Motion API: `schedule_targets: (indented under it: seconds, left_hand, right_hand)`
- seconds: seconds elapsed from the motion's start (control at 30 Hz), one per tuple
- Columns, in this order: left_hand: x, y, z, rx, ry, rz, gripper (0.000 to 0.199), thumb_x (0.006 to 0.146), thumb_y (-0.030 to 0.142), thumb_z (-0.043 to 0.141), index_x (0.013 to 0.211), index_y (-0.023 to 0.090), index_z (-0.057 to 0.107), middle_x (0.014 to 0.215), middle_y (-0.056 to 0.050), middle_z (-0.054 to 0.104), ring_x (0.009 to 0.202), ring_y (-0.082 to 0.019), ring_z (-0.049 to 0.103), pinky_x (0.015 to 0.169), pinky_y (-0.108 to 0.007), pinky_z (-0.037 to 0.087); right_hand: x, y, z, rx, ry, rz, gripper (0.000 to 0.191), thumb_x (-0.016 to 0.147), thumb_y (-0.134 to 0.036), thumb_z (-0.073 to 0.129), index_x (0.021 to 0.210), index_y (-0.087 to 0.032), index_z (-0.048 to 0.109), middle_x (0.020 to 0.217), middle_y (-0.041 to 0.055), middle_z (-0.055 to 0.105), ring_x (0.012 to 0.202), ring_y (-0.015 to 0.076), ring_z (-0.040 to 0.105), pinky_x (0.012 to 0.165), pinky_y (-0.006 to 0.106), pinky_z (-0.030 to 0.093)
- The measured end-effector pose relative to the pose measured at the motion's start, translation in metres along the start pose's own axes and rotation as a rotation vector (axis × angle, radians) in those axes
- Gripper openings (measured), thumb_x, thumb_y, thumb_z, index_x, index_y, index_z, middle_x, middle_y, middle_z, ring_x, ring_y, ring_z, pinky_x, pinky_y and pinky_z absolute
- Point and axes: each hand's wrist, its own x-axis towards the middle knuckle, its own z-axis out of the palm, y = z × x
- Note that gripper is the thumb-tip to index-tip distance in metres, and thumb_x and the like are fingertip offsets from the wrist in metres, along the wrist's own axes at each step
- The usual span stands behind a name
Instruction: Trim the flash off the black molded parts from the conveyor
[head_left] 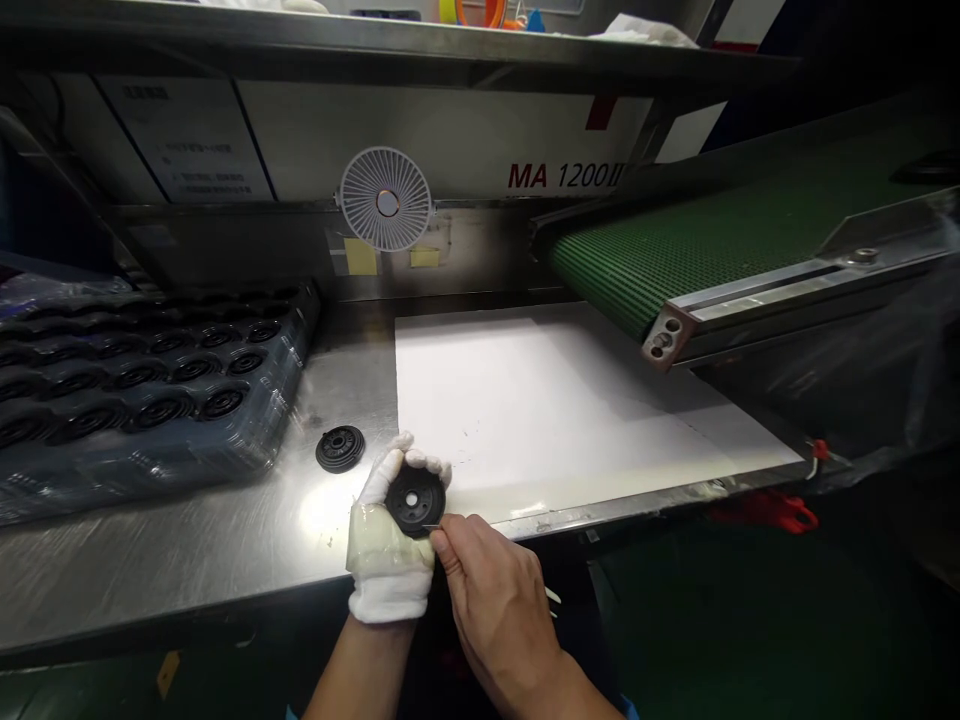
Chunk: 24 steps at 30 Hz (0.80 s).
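My left hand, in a white glove with a clear band round the palm, is closed around a black round plastic part with a hole through its middle. The bare fingers of my right hand pinch a thin metal-tipped tool, its tip at the lower rim of that part. My palm hides most of the tool; pale ends show past the hand's right side. Left of the glove, a second black round part with stepped rings lies on the steel table.
Stacked clear trays of black round parts stand at left. White sheet covers the table's right side. A green conveyor belt overhangs it. A small fan stands behind, below a metal shelf. Red-handled tool hangs at the front edge.
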Motion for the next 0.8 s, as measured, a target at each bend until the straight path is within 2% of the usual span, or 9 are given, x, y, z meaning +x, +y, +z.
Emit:
schedule_targets:
  seconds: [0.1, 0.17, 0.27, 0.4, 0.5, 0.57, 0.63, 0.7, 0.8]
  left_hand:
    - [-0.005, 0.003, -0.003, 0.038, -0.035, -0.058, 0.023, 0.08, 0.014, 0.058, 0.102, 0.016, 0.063, 0.087, -0.006, 0.063, 0.087, -0.019, 0.062, 0.087, -0.041, 0.051]
    - [-0.008, 0.007, -0.004, 0.092, -0.071, -0.145, 0.029, 0.079, 0.016, 0.057, 0.108, 0.013, 0.063, 0.094, -0.011, 0.064, 0.095, -0.026, 0.061, 0.086, -0.047, 0.05]
    - [-0.009, 0.01, -0.003, 0.09, -0.069, -0.176, 0.025, 0.078, 0.016, 0.057, 0.101, 0.01, 0.064, 0.081, -0.009, 0.062, 0.08, -0.022, 0.062, 0.076, -0.04, 0.053]
    - [-0.004, 0.003, -0.002, 0.023, 0.036, -0.094, 0.012, 0.079, 0.014, 0.059, 0.09, 0.013, 0.064, 0.07, -0.003, 0.058, 0.067, -0.013, 0.058, 0.068, -0.031, 0.053]
    - [-0.002, -0.001, -0.005, 0.008, 0.039, 0.005, 0.013, 0.079, 0.012, 0.059, 0.092, 0.014, 0.064, 0.071, -0.002, 0.058, 0.069, -0.012, 0.058, 0.074, -0.031, 0.053]
    - [-0.004, 0.0, -0.007, 0.033, 0.019, 0.049, 0.021, 0.079, 0.012, 0.059, 0.098, 0.015, 0.064, 0.079, -0.004, 0.062, 0.078, -0.015, 0.061, 0.083, -0.035, 0.052]
    - [-0.007, 0.005, -0.008, 0.08, -0.001, -0.012, 0.03, 0.078, 0.012, 0.058, 0.108, 0.014, 0.063, 0.093, -0.01, 0.064, 0.091, -0.023, 0.062, 0.087, -0.043, 0.05]
    - [-0.009, 0.01, -0.007, 0.12, -0.02, -0.118, 0.037, 0.076, 0.014, 0.057, 0.112, 0.011, 0.061, 0.097, -0.014, 0.064, 0.094, -0.029, 0.061, 0.085, -0.047, 0.051]
    - [-0.011, 0.013, -0.004, 0.122, -0.007, -0.133, 0.032, 0.074, 0.014, 0.056, 0.105, 0.01, 0.063, 0.078, -0.01, 0.062, 0.075, -0.022, 0.062, 0.072, -0.039, 0.053]
  right_hand:
    - [0.0, 0.003, -0.003, 0.027, -0.005, -0.013, 0.036, 0.102, -0.034, 0.027, 0.079, -0.022, 0.05, 0.07, -0.0011, 0.053, 0.06, 0.0151, 0.049, 0.056, 0.029, 0.025]
    - [0.001, 0.006, -0.007, 0.053, -0.017, 0.001, 0.035, 0.102, -0.034, 0.027, 0.079, -0.022, 0.05, 0.07, -0.0016, 0.053, 0.06, 0.0148, 0.049, 0.056, 0.029, 0.025]
    - [0.002, 0.011, -0.011, 0.059, -0.018, 0.039, 0.033, 0.102, -0.034, 0.027, 0.083, -0.022, 0.052, 0.072, -0.0012, 0.054, 0.062, 0.0149, 0.05, 0.057, 0.028, 0.026]
    - [0.0, 0.009, -0.004, 0.018, -0.002, 0.017, 0.033, 0.102, -0.033, 0.027, 0.084, -0.022, 0.053, 0.072, -0.0003, 0.054, 0.062, 0.0155, 0.05, 0.057, 0.029, 0.026]
    - [-0.003, 0.005, 0.003, 0.007, -0.003, -0.009, 0.033, 0.102, -0.033, 0.028, 0.082, -0.022, 0.052, 0.071, -0.0006, 0.054, 0.062, 0.0158, 0.05, 0.057, 0.029, 0.025]
    - [-0.003, 0.004, 0.004, 0.021, -0.007, -0.019, 0.033, 0.102, -0.033, 0.028, 0.08, -0.022, 0.051, 0.071, -0.0009, 0.054, 0.062, 0.0158, 0.049, 0.057, 0.029, 0.025]
    - [-0.003, 0.005, 0.002, 0.045, -0.013, -0.022, 0.034, 0.102, -0.034, 0.028, 0.079, -0.022, 0.05, 0.07, -0.0011, 0.054, 0.061, 0.0156, 0.049, 0.057, 0.029, 0.026]
    - [-0.003, 0.008, -0.001, 0.065, -0.017, -0.009, 0.033, 0.102, -0.034, 0.029, 0.081, -0.022, 0.051, 0.071, -0.0014, 0.053, 0.062, 0.0151, 0.049, 0.057, 0.028, 0.026]
    - [-0.001, 0.012, -0.005, 0.063, -0.004, 0.022, 0.032, 0.102, -0.033, 0.029, 0.082, -0.022, 0.052, 0.071, -0.0018, 0.052, 0.061, 0.0144, 0.048, 0.057, 0.028, 0.026]
